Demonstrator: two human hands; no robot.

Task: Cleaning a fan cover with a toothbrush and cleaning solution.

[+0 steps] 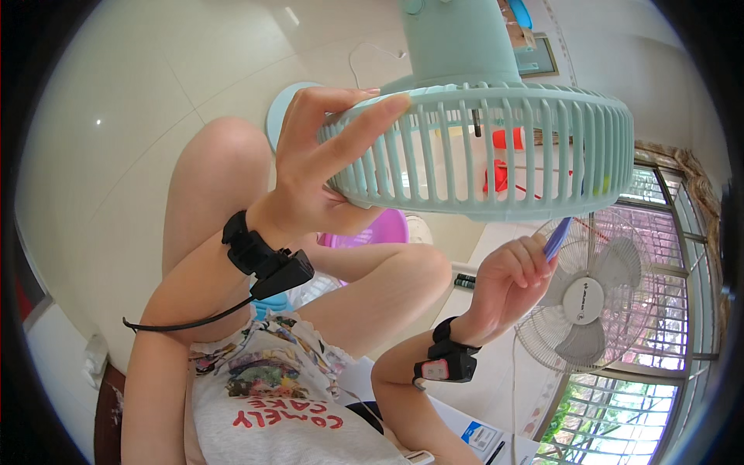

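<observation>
A mint-green fan guard [482,206] with slatted sides is attached to a fan body [462,46] of the same colour. A dark metal shaft [477,123] shows through the slats. My left hand [325,165] grips the guard's left side, fingers over its upper rim and thumb beneath. My right hand [514,273], below the guard's right side, holds a slim purple handle [558,238]. The handle's far end passes up behind the guard, where a yellow-green patch shows; its tip cannot be made out clearly. Both wrists wear black strapped devices.
A standing fan [583,300] with a wire cage is at the right, before barred windows. A pink-purple plastic basket [386,228] is on the floor beyond my legs. A red cup [509,139] shows through the slats. A light-blue round object [282,110] lies behind my left hand.
</observation>
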